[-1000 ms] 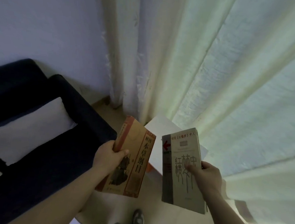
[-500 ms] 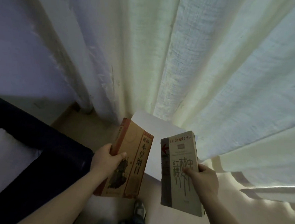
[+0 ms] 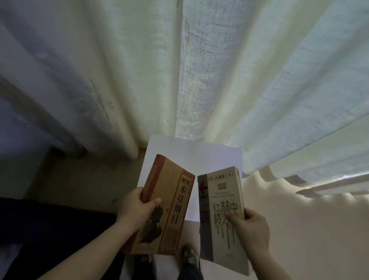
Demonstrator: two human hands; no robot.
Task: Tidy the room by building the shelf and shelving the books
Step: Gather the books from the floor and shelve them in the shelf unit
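Turning away from the dark sofa (image 3: 38,224), the person now squarely faces the curtain (image 3: 193,66) in the head view. The white panel (image 3: 191,153) has come dead ahead, just beyond both books. The left hand (image 3: 137,209) grips the brown book (image 3: 165,209) by its spine, and the right hand (image 3: 249,229) pinches the grey book (image 3: 222,215) at its outer edge. If that panel is the shelf, shelving looks close.
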